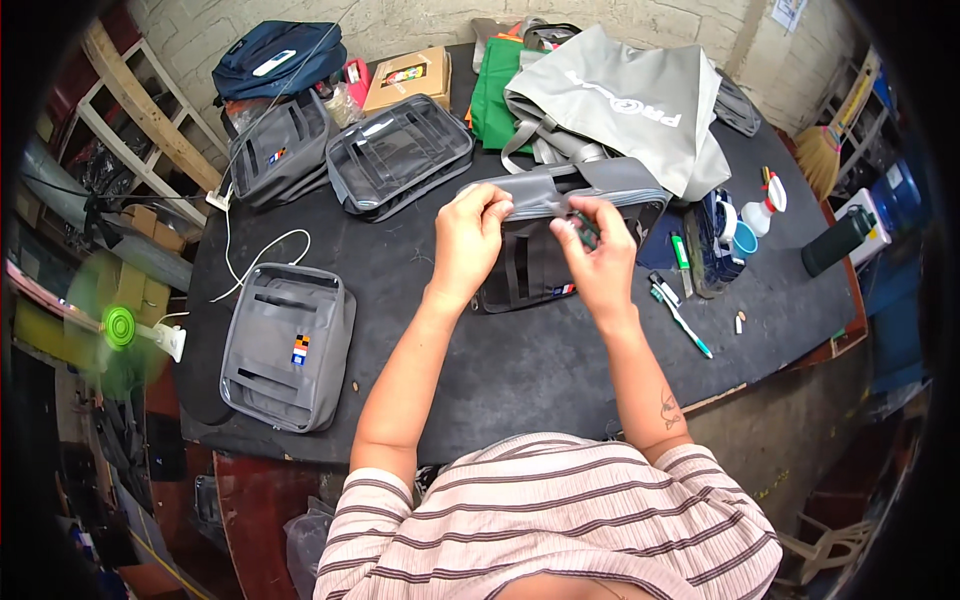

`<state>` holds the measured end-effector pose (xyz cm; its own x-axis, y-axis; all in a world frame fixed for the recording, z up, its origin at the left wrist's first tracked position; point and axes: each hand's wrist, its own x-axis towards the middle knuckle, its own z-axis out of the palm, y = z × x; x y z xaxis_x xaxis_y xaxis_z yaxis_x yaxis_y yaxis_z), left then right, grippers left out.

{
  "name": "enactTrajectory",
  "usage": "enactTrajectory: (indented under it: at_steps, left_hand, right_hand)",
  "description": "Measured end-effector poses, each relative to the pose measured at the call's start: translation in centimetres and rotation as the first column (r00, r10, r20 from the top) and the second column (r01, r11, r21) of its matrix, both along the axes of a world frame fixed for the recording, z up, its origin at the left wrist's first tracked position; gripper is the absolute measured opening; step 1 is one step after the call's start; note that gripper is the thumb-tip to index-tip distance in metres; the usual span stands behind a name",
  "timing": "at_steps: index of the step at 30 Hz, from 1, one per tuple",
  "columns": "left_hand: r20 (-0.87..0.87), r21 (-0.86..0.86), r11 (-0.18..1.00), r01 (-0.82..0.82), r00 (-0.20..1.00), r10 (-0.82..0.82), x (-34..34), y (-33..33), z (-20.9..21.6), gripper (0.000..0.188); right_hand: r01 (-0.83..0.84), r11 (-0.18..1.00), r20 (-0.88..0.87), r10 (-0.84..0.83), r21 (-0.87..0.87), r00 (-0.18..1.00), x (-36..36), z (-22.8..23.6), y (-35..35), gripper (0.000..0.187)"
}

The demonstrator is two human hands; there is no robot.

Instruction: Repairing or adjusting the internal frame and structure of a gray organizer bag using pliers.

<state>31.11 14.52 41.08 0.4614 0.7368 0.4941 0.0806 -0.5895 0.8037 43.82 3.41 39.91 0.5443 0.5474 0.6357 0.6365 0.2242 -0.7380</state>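
A grey bag with a clear front panel and a small coloured flag patch stands on the black table in front of me. My left hand is closed in a pinch at the left part of its top edge, by the zipper. Above the bag's right side, my right hand is closed around a small dark green tool. The fingers cover most of this tool, so its exact kind does not show. Part of the bag's front is hidden behind both hands.
Similar grey bags lie at left and far left. Behind are a cardboard box and a large grey tote. At right are a toothbrush, a spray bottle and a dark tumbler. A green fan spins at left.
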Motion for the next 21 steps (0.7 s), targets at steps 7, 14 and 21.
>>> enactTrajectory:
  at_steps: [7, 14, 21]
  left_hand:
    - [0.230, -0.289, 0.927, 0.239, 0.957, -0.175, 0.2, 1.5, -0.9, 0.005]
    - [0.295, -0.231, 0.907, 0.353, 0.913, -0.280, -0.1, 1.7, -1.4, 0.006]
    - [0.571, -0.209, 0.952, 0.224, 0.818, -0.067, -2.3, 1.4, -1.5, 0.038]
  right_hand:
    - [0.072, 0.996, 0.295, -0.084, 0.053, 0.952, -1.3, -1.4, 0.9, 0.020]
    - [0.131, 0.987, 0.436, -0.160, 0.097, 0.885, -1.0, -1.8, 1.6, 0.018]
    - [0.090, 0.987, 0.002, -0.091, 0.132, 0.996, 0.4, -1.4, 0.5, 0.023]
